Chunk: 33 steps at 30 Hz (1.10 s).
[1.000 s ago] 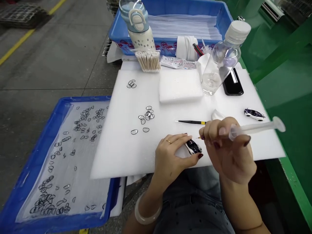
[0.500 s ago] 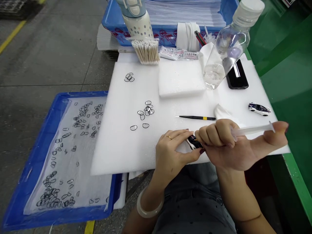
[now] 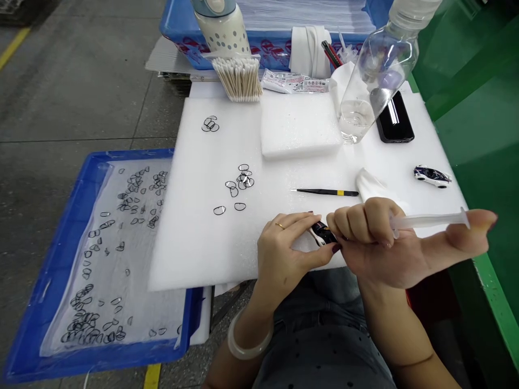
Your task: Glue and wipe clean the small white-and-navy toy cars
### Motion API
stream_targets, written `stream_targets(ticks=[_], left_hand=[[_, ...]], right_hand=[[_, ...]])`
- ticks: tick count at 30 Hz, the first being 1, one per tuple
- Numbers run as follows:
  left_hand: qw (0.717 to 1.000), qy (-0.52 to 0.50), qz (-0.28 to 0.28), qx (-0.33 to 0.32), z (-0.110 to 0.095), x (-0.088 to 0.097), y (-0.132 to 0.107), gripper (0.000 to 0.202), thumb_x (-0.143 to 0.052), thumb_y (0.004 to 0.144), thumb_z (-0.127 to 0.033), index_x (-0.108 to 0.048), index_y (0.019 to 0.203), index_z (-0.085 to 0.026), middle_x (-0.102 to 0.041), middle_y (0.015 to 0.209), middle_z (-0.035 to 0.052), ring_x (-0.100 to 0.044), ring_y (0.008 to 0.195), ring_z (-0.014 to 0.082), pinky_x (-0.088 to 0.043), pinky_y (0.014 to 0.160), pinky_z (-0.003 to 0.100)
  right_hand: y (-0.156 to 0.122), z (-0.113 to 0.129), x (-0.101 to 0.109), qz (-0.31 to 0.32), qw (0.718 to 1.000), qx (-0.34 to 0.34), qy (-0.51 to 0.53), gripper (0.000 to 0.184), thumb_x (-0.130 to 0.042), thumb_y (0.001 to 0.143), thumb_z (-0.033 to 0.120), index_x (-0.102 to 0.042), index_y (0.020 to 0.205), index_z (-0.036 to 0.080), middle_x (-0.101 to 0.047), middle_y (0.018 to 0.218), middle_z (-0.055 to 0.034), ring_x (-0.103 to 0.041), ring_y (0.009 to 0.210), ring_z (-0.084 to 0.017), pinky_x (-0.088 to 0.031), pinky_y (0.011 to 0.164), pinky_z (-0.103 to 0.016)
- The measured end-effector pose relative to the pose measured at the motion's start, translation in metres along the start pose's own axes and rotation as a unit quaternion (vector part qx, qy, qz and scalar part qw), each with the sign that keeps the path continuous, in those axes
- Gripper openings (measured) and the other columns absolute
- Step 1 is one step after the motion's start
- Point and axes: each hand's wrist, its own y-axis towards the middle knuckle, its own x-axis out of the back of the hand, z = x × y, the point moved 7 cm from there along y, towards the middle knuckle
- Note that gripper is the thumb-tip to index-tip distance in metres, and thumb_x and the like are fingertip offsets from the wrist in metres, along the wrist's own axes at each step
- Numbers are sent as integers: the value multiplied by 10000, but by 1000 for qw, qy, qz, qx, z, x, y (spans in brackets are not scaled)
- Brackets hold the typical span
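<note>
Pinched in left hand: small black-and-white toy car, at near edge of white foam sheet. Clenched in right hand: clear plastic syringe, thumb on plunger, just beside car.

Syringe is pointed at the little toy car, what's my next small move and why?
Probably a gentle thumb press on the plunger: the right hand holds the syringe pointed at the toy car, the thumb rests on the plunger end, and the left hand steadies the car on the foam sheet.
</note>
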Motion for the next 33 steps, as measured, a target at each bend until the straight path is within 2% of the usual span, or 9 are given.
stream_targets(ticks=[5, 11, 16, 21, 26, 28, 31, 33], left_hand=[[1000, 3, 1, -3, 0, 0, 0, 326, -823, 739, -341, -753, 1018, -188, -769, 1058, 77, -691, 992, 276, -556, 881, 494], [1000, 9, -4, -5, 0, 0, -1, 342, -838, 726, -349, -752, 1016, -190, -770, 1060, 78, -694, 988, 270, -559, 880, 487], [1000, 12, -11, -3, 1, 0, -1, 349, -843, 718, -357, -750, 1022, -211, -772, 1063, 73, -704, 982, 274, -562, 868, 496], [1000, 16, -16, -8, 1, 0, -1, 357, -848, 712, -349, -749, 1021, -199, -777, 1045, 75, -715, 966, 277, -566, 850, 487], [999, 20, -20, -15, 0, 1, -1, 344, -839, 724, -358, -747, 1013, -196, -779, 1033, 73, -718, 950, 275, -561, 832, 475], [999, 21, -17, -20, 0, 1, -1, 345, -833, 733, -365, -741, 1020, -197, -778, 1037, 70, -715, 958, 273, -557, 839, 471], [998, 40, -9, -49, -1, -1, -4, 393, -838, 717, -388, -724, 1042, -199, -767, 1063, 75, -706, 972, 284, -551, 842, 480], [995, 68, 1, -76, -3, -1, -6, 431, -844, 703, -383, -706, 1070, -203, -752, 1103, 84, -697, 986, 294, -547, 847, 490]], right_hand=[[-1, 1, -1, 5, 1000, 13, 18, 683, -344, 832, 840, -310, 552, 218, -239, 471, 47, -186, 433, -98, -262, 475, -306], [-4, 2, -2, -53, 997, -46, 9, 678, -435, 831, 806, -327, 516, 216, -229, 467, 48, -197, 458, -103, -248, 496, -298], [-5, 6, -2, -63, 998, -28, -4, 645, -566, 806, 743, -342, 518, 211, -218, 464, 54, -218, 448, -100, -225, 498, -289], [-6, 3, -2, -76, 996, -30, -20, 699, -438, 822, 829, -334, 522, 206, -244, 478, 42, -244, 460, -105, -210, 504, -297], [-15, 15, -3, -77, 995, -14, -63, 670, -402, 867, 800, -351, 549, 212, -300, 507, 32, -280, 473, -116, -261, 507, -321], [-3, 32, -5, -63, 993, 25, -95, 623, -471, 886, 738, -371, 555, 220, -316, 515, 31, -308, 482, -125, -294, 513, -326], [44, 54, -9, -29, 979, 149, -136, 593, -543, 841, 738, -390, 554, 242, -314, 559, 37, -359, 536, -129, -384, 570, -313], [84, 50, -14, 23, 965, 226, -132, 664, -341, 824, 847, -389, 522, 258, -334, 589, 23, -434, 567, -127, -443, 614, -311]])
